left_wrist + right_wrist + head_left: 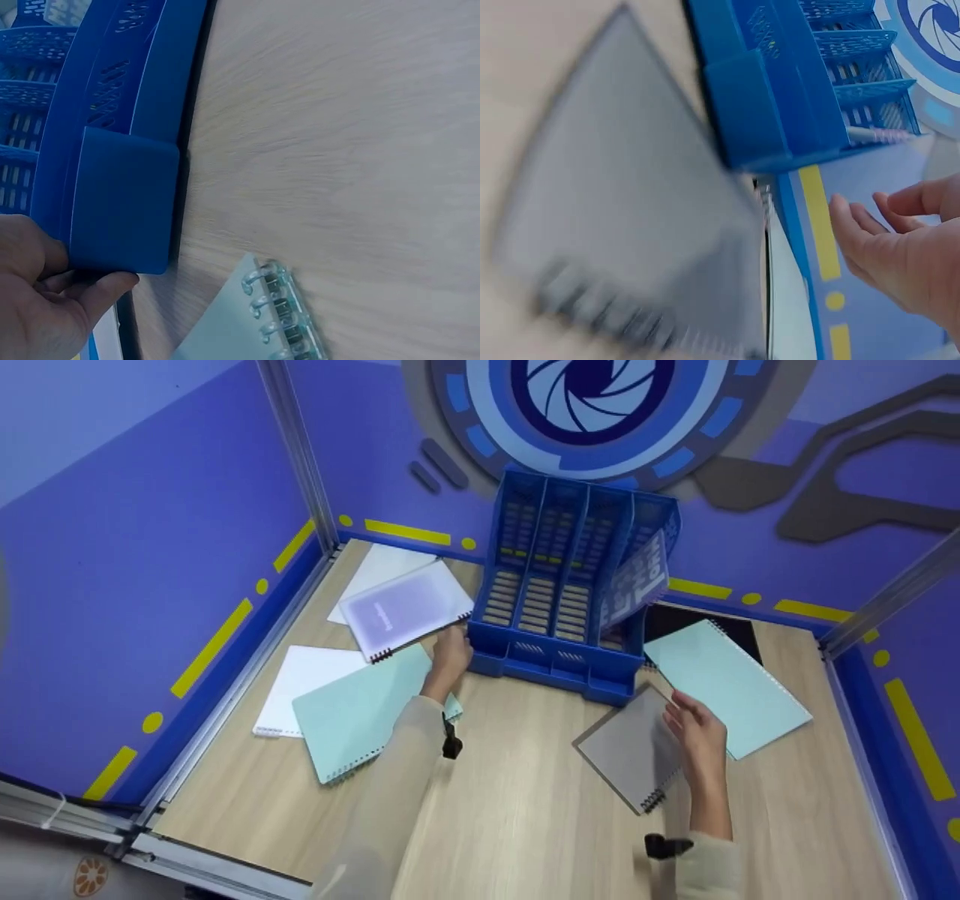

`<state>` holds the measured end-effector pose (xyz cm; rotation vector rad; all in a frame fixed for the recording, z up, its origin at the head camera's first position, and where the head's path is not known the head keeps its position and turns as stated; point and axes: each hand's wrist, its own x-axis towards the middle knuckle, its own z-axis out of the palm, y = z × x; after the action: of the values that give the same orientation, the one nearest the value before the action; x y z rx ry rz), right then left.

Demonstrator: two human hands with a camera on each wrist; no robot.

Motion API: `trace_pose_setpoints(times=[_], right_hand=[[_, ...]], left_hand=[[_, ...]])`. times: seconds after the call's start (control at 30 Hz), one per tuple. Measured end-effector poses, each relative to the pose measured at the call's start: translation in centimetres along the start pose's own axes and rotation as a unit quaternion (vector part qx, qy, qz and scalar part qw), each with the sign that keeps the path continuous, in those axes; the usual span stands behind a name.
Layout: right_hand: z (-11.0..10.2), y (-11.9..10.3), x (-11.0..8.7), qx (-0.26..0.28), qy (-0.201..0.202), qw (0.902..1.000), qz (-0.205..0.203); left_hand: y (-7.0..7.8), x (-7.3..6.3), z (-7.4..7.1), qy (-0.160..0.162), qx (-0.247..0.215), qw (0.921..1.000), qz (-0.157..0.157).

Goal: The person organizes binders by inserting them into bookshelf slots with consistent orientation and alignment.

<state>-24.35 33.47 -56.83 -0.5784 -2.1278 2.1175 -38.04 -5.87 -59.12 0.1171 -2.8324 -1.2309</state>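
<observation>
A blue file organizer [555, 660] with several upright compartments stands at the back of the table. My left hand [450, 658] is at its front left corner; in the left wrist view the thumb and curled fingers [109, 292] grip the edge there. A spiral notebook with large white letters [637, 581] leans in the rightmost compartment. My right hand [697, 735] is held above the right edge of a grey spiral notebook [626, 746], fingers loosely bent. In the right wrist view this hand [907, 247] holds nothing.
Left of the organizer lie a purple-covered notebook [409, 604], a mint notebook [360, 712] and white ones [300, 682]. On the right, another mint notebook [735, 690] partly covers a black one [739, 634]. Purple-blue walls [390, 457] enclose the table.
</observation>
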Motion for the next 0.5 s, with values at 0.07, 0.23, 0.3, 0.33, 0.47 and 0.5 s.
trace_pose_setpoints(times=[0.07, 0.23, 0.3, 0.33, 0.47, 0.5], right_hand=[[-0.5, 0.6, -1.3, -0.026, 0.002, 0.9996, -0.007], [-1.9, 1.9, -4.1, -0.057, 0.021, 0.9981, 0.007], [-2.6, 2.3, -5.0, -0.057, 0.029, 0.9977, 0.020], [-2.9, 2.5, -5.4, -0.056, 0.032, 0.9975, 0.026], [-3.8, 3.3, -6.6, -0.070, 0.043, 0.9956, 0.044], [-4.0, 3.5, -6.7, -0.076, 0.045, 0.9949, 0.049]], left_hand=[[-0.2, -0.1, -0.4, 0.001, -0.006, 1.0000, 0.005], [0.0, -2.6, -1.0, 0.004, -0.015, 0.9993, 0.035], [0.7, -3.9, -1.0, 0.006, -0.001, 0.9986, 0.052], [1.1, -4.6, -1.0, 0.006, 0.010, 0.9980, 0.062], [3.2, -7.3, -0.4, -0.001, 0.062, 0.9934, 0.097], [3.7, -7.9, -0.1, -0.005, 0.067, 0.9924, 0.103]])
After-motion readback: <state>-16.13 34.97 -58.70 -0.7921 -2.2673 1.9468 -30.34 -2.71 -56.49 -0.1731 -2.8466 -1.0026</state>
